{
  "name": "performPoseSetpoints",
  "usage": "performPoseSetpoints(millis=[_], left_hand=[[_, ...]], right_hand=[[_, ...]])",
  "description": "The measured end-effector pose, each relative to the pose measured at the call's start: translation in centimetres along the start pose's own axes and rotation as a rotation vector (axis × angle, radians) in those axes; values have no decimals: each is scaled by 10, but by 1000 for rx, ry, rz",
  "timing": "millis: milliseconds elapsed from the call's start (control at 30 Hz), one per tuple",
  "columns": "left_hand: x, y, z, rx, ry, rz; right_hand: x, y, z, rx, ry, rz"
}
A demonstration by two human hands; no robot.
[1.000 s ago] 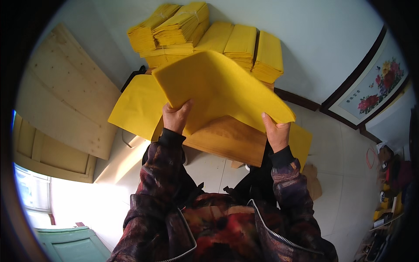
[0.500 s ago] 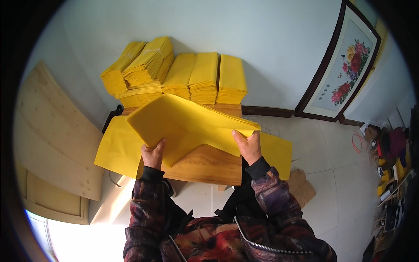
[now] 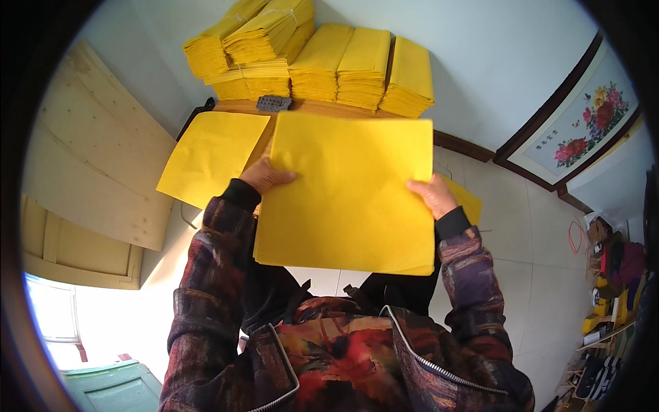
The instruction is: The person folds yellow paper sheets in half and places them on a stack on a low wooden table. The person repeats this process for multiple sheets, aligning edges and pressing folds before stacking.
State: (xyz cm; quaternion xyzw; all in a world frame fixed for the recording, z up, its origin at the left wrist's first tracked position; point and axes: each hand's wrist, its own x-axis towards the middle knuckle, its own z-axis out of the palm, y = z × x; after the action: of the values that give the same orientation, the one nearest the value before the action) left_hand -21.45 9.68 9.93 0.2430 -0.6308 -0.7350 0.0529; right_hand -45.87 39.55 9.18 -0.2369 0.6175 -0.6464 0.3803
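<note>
A squarish stack of yellow paper sheets (image 3: 350,196) hangs upright in front of me, its lower edges slightly out of line. My left hand (image 3: 266,176) is closed on its left side, thumb over the front face. On the opposite side my right hand (image 3: 434,195) grips it the same way; the fingers of both hands are hidden behind the sheets. To the left, a yellow sheet (image 3: 214,152) lies over the table's edge. Part of more yellow paper (image 3: 465,200) shows beyond my right wrist.
Folded yellow bundles (image 3: 322,62) stand along the back of the wooden table (image 3: 237,106), several of them tied. A grey textured item (image 3: 274,103) lies before them. Wooden panels (image 3: 96,151) lean at left. A framed flower picture (image 3: 583,130) stands at right, with cluttered shelves (image 3: 611,316) nearer.
The yellow sheets, bent and tilted over the table before, are now flat and squared up, closer to me. Both hands have risen in view and spread apart. My view has shifted.
</note>
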Motion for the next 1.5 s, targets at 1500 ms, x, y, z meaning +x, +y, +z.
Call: performPoseSetpoints(millis=[1500], left_hand=[[-65,-175,-7,-190,452,111]], right_hand=[[-102,79,11,-587,139,-7]])
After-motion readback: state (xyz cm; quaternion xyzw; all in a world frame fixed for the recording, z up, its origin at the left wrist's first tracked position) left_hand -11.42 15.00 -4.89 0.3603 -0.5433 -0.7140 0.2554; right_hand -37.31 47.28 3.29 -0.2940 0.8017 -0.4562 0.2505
